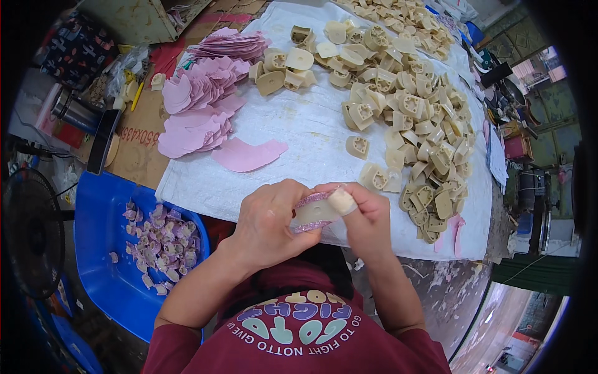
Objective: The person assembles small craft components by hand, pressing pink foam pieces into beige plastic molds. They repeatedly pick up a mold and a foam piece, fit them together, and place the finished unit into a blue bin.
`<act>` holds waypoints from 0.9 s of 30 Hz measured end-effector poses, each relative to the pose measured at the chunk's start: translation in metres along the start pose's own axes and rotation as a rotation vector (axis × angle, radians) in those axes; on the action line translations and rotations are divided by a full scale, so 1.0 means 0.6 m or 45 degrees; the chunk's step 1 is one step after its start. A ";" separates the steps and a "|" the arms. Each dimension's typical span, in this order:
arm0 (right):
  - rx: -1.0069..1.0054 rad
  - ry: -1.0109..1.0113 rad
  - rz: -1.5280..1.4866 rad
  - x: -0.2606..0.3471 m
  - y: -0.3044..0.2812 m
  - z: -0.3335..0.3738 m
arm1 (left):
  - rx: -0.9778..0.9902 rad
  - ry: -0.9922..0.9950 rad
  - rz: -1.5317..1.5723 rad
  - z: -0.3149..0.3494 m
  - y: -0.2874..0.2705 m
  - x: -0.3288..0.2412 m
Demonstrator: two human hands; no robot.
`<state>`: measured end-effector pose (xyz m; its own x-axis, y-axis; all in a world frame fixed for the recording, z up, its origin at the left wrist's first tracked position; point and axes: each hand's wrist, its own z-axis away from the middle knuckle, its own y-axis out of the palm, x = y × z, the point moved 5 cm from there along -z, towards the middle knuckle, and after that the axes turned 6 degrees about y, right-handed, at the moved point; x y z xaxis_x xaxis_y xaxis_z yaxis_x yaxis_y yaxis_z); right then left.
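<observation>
Between my hands, just off the table's near edge, is a pale shoe heel (313, 213) with a glittery pink strip of covering around its sides. My left hand (265, 218) grips it from the left, fingers wrapped round it. My right hand (369, 221) closes on its other end, the thumb pressing against the covering. A beige wrap (342, 201) covers the tip of that thumb. Beyond my left hand lies a single curved pink cut piece (250, 154). Stacks of similar pink pieces (202, 90) lie at the table's left side. The heel's underside is hidden.
Bare beige heels (436, 118) are heaped along the table's right and far side on a white cloth (293, 134). A blue tub (96, 234) at the lower left holds many pink-covered heels (165, 243). A phone (103, 142), a metal flask (76, 109) and a black fan (31, 230) stand left.
</observation>
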<state>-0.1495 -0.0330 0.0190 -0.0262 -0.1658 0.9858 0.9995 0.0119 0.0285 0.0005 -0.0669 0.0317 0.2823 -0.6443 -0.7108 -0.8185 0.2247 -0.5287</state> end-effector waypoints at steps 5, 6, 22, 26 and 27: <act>-0.062 0.007 -0.294 -0.036 -0.005 -0.006 | -0.142 0.025 -0.116 0.003 0.016 -0.003; -0.118 0.004 -0.188 -0.033 0.000 -0.007 | -0.169 0.001 -0.157 0.000 0.020 -0.003; -0.056 0.046 -0.157 -0.032 0.028 -0.015 | -0.173 -0.281 -0.143 0.005 0.030 0.028; -0.003 0.107 -0.120 -0.041 0.030 -0.024 | -0.184 -0.141 -0.252 0.003 0.026 0.023; 0.008 0.064 -0.083 -0.039 0.029 -0.025 | -0.223 -0.075 -0.291 0.001 0.021 0.014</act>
<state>-0.1310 -0.0437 -0.0059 -0.0900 -0.2154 0.9724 0.9956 0.0054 0.0934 -0.0074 -0.0689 0.0188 0.4937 -0.6190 -0.6108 -0.8027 -0.0543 -0.5938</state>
